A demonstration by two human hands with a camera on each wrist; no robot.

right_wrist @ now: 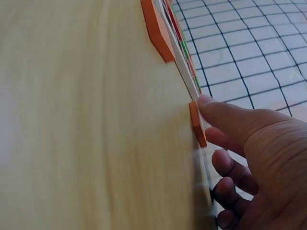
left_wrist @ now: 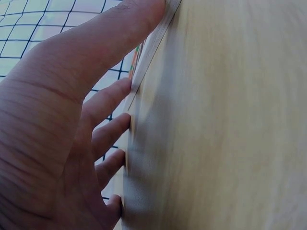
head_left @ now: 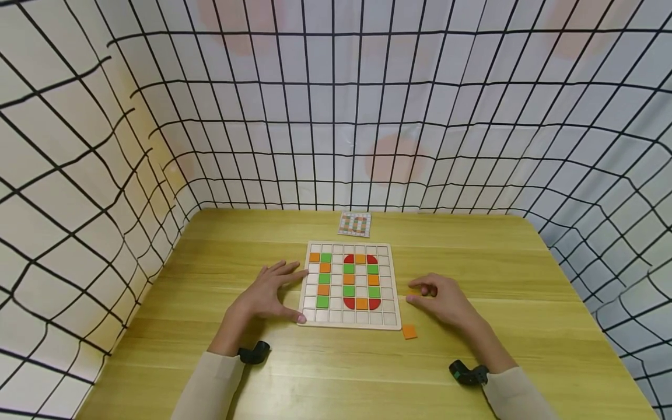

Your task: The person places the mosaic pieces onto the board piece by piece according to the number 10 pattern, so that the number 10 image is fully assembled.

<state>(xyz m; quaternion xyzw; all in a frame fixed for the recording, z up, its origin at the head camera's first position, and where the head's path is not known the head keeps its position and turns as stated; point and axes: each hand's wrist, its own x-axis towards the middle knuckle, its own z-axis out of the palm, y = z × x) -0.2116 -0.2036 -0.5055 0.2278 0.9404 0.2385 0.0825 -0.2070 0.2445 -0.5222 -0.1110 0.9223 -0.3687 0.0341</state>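
Observation:
A pale wooden grid board point(head_left: 336, 318) lies flat on the table, with orange, green and red pieces set in some squares. My left hand point(head_left: 270, 294) rests at its left side with fingers spread, the thumb on the near left corner and a fingertip on the left edge. Just right of the board, my right hand point(head_left: 443, 299) pinches an orange square tile point(right_wrist: 197, 123) between thumb and index finger, low at the table surface. Its other fingers are bent, as the right wrist view shows. A second orange tile point(head_left: 409, 332) lies by the near right corner.
Behind the board lies a small pattern card point(head_left: 354, 224) with a coloured grid picture. The wooden table point(head_left: 336, 373) reaches to a black wire mesh point(head_left: 336, 122) that stands at the back and both sides, before white sheeting.

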